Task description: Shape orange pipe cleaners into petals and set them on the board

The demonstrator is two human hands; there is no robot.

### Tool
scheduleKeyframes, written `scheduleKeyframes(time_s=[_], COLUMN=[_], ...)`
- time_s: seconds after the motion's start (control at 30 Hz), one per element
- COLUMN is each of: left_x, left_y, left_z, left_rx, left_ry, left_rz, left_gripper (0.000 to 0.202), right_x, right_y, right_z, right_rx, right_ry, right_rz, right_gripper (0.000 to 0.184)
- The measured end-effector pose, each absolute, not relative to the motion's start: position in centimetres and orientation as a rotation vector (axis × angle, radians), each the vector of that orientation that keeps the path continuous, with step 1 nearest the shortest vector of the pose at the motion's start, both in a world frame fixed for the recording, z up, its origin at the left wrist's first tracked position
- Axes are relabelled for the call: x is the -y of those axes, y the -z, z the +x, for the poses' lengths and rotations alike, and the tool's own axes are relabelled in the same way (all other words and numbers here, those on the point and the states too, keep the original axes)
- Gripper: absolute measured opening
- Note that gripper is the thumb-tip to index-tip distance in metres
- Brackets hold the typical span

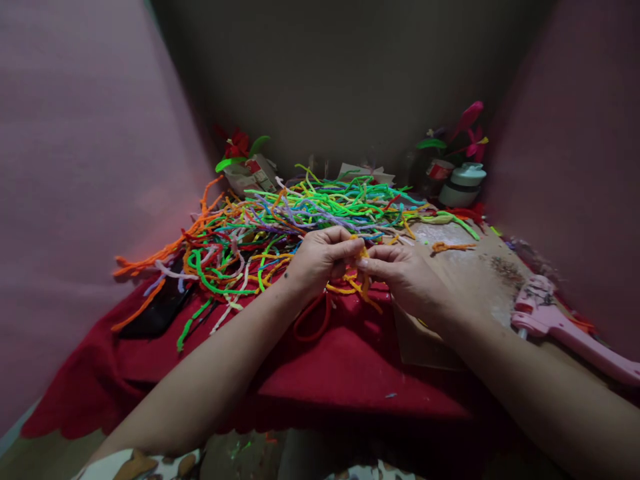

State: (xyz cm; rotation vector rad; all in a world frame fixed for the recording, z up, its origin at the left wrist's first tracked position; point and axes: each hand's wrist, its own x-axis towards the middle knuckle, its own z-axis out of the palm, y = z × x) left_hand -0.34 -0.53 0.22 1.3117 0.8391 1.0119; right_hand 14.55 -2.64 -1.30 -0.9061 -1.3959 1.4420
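Note:
Fingers of my left hand (323,257) pinch an orange-yellow pipe cleaner (364,253) just above the front of the table. My right hand (400,270) grips the same pipe cleaner from the other side, thumb and forefinger close to the left fingertips. Loose orange ends dangle below both hands. Behind and to the left spreads a big tangled heap of coloured pipe cleaners (320,207), in green, purple, orange, red and other colours. A red loop (313,327) lies on the cloth below my left hand. The exact bend between my fingertips is partly hidden.
A pink glue gun (555,320) rests at the right on a cardboard sheet (480,273), near a short twisted orange piece (450,247). A lidded jar (463,183) and pipe-cleaner flowers stand at the back. Red cloth (350,373) covers the table; walls rise on both sides.

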Motion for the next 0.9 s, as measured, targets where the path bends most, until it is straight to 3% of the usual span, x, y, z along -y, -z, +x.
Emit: scheduleKeyframes(time_s=[0.27,0.47,0.67,0.77,0.9], left_x=[1.6,1.0,0.8,0.4,0.2], left_y=[0.5,-0.7,-0.1,-0.5,-1.4], left_z=[0.9,0.3,0.2,-0.3,-1.1], left_rx=[-1.204,-1.135,-1.274,-1.207,-1.077], left_ry=[-1.355,-1.063,-1.375,-1.203,-0.679], left_rz=[1.825,1.708,2.020,1.907,1.858], left_gripper=[0.021,0.017,0.017,0.022,0.023], right_x=[3.1,3.2,2.7,2.7,2.8], right_y=[1.1,0.9,1.5,1.5,0.9], right_z=[14.0,14.0,14.1,14.2,14.5], right_rx=[1.329,1.275,1.288,1.262,1.321], right_ry=[-1.424,-1.413,-1.524,-1.496,-1.272], right_rz=[-1.073,-1.154,-1.071,-1.039,-1.061], right_gripper=[0.021,0.024,0.024,0.024,0.028])
